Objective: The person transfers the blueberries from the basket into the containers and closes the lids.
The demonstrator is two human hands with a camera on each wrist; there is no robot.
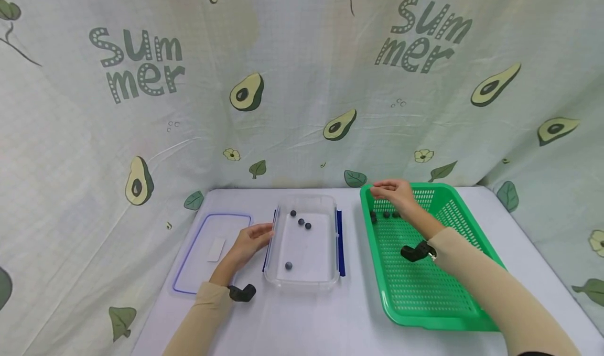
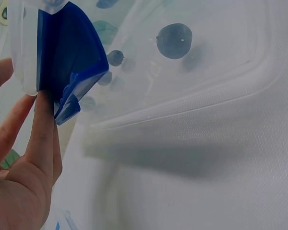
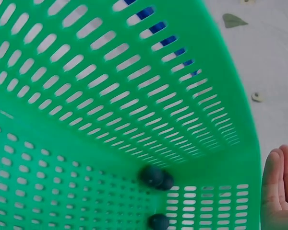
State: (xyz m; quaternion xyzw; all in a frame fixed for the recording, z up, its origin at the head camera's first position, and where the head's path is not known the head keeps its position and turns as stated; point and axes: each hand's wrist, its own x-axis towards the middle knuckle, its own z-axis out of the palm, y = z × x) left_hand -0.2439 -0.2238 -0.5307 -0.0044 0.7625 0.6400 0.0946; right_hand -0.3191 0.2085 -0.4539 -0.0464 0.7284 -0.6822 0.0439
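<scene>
A clear plastic box (image 1: 302, 283) with blue side clasps holds several blueberries (image 1: 288, 266) on its floor. My left hand (image 1: 250, 245) rests at the box's left wall, its straight fingers (image 2: 44, 120) touching the wall beside a blue clasp (image 2: 69, 55) that sticks outward. To the right stands a green slotted basket (image 1: 394, 314), with several more blueberries (image 1: 386, 215) gathered near its far left corner. Over that corner is my right hand (image 1: 397, 194), fingers close together and pointing left. Nothing shows between its fingers (image 3: 287, 175), and the right wrist view catches only part of that hand.
The box's flat clear lid (image 1: 198, 256), edged in blue, lies left of the box with a small white rectangle (image 1: 216, 249) on it. Behind the white table (image 1: 264, 324) hangs a cloth (image 1: 292, 57) printed with avocados and leaves.
</scene>
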